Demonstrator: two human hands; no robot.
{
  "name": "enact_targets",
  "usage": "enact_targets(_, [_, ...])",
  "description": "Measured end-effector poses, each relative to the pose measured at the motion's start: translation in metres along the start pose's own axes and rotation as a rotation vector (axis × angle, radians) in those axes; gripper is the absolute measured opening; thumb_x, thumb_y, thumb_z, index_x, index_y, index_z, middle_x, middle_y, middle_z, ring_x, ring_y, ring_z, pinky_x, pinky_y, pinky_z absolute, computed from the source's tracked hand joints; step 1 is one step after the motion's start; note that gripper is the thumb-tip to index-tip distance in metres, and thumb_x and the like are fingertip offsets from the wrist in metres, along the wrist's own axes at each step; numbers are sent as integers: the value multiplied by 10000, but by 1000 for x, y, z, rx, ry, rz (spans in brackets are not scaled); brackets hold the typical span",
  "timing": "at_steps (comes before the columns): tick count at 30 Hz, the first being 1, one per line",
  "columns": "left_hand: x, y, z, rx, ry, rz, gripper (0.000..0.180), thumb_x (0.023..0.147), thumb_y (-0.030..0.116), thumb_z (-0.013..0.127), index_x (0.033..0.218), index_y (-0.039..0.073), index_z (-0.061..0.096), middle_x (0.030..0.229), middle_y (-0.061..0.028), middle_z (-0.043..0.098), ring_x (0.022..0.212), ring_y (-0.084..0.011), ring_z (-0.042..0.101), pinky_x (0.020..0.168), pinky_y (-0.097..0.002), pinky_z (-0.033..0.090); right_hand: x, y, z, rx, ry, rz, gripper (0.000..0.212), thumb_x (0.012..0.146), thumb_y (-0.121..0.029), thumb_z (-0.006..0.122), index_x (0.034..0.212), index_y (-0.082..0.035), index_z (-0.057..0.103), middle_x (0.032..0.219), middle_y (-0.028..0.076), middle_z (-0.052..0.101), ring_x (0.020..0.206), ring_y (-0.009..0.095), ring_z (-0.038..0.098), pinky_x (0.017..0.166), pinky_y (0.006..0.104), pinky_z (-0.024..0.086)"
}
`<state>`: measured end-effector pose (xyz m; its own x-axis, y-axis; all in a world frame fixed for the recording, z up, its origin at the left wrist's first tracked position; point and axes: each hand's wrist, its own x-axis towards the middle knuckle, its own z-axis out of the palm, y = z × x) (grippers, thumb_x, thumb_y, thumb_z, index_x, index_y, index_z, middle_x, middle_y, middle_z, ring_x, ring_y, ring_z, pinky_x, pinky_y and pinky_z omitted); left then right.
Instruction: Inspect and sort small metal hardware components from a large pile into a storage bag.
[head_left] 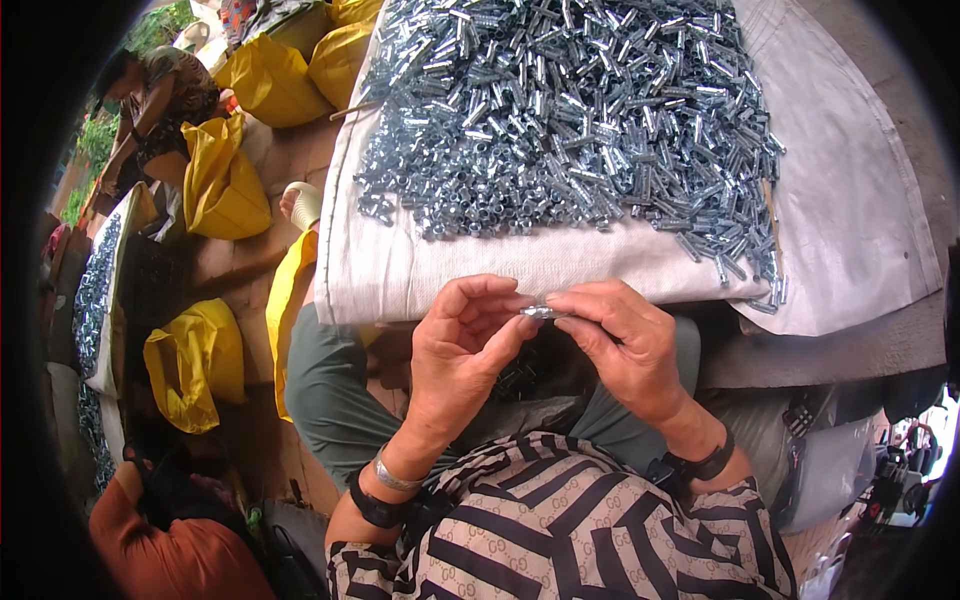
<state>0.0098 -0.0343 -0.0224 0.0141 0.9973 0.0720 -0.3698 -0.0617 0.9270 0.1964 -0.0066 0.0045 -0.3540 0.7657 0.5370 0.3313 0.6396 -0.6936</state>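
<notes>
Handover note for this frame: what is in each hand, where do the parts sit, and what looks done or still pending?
Left hand and right hand: both pinch one small metal sleeve between their fingertips, above the lap.
Parts: a large heap of metal sleeves lies on the white woven cloth just ahead.
Done: cannot tell; no separate finished pile is clear.
Left: the heap looks largely unworked.
Nearby: yellow bags to the left, another person beyond.

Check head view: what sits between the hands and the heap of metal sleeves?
Head view: a bare strip of the white woven sack separates the heap of metal sleeves from the left hand and right hand, which pinch a small metal piece.
</notes>
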Motion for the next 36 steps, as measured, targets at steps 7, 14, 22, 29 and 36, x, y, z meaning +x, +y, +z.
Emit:
enact_targets(7, [1,4,-1,184,-35,73,276,877,-50,683,1131,-32,577,1057,-95,677,959,-149,683,839,-235,562,0,7,-5,15,-31,-31,278,832,14,717,1101,-54,709,976,117,690,843,221,690,727,302,552])
enact_targets(14, [20,9,-27,-182,-527,-236,307,827,-33,746,1081,-35,572,883,-86,678,797,-159,703,726,-278,604,-1,7,-20,619,-356,373,221,862,21,693,1077,-14,730,951,62,679,785,122,653,677,222,498])
enact_targets(22, [23,25,-20,308,-217,-382,213,842,26,757,970,24,587,807,-46,664,634,-91,655,510,-211,528,2,33,-18,85,-220,-5,219,862,-78,721,1070,-11,721,990,120,698,810,209,670,741,307,529])
enact_targets(29, [44,27,-26,1084,241,367,271,810,28,739,1057,37,626,890,-94,619,580,-170,590,550,-311,476,57,97,-65,-496,280,214,252,850,-96,717,1091,-35,672,887,117,615,722,257,633,671,357,505])
enact_targets(36, [57,25,-32,1257,280,378,306,799,52,744,1095,56,664,946,-93,628,590,-165,586,596,-305,485,72,88,-21,-631,183,-58,168,836,-62,690,994,-67,632,948,106,599,816,320,632,705,403,521])
